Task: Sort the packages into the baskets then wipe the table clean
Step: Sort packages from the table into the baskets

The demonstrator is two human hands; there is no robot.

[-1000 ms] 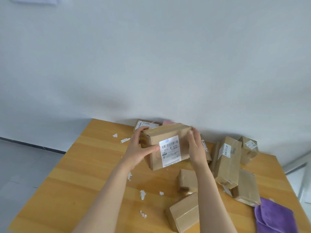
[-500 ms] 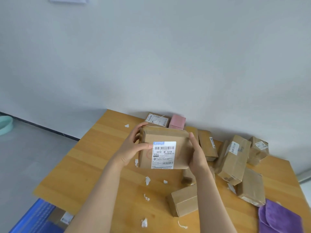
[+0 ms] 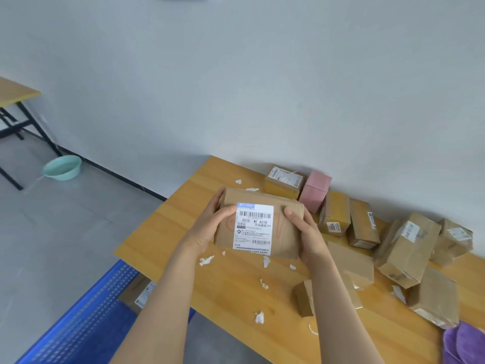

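Head view: both hands grip one labelled cardboard package [image 3: 258, 227], lifted above the bench [image 3: 228, 290], label facing the camera. Left hand [image 3: 207, 229] is curled round its 9 o'clock edge, thumb on the front face by the label; right hand [image 3: 307, 237] is wrapped round the 3 o'clock edge, thumb on the top corner. Neither hand is loose; both are closed on the box. A blue perforated basket [image 3: 86, 319] sits on the floor at 7 o'clock of the bench, with one package already inside [image 3: 141, 295], part hidden by the bench edge. Unsorted packages are piled from 1 to 4 o'clock: a pink box [image 3: 316, 191] against the wall, a box marked 2004 [image 3: 336, 214], a tilted carton [image 3: 409, 248], others leaning on each other. Torn paper scraps [image 3: 207, 260] are scattered on the bench top; a purple cloth [image 3: 464, 345] lies at the 5 o'clock corner. Judgement: sorting is early and wiping not started. Risks: only one basket shows, so a misread label puts the box in the wrong one; dropping from bench height could make it bounce off the basket rim; a forearm sweeping back may knock the leaning pile or brush scraps onto the floor.
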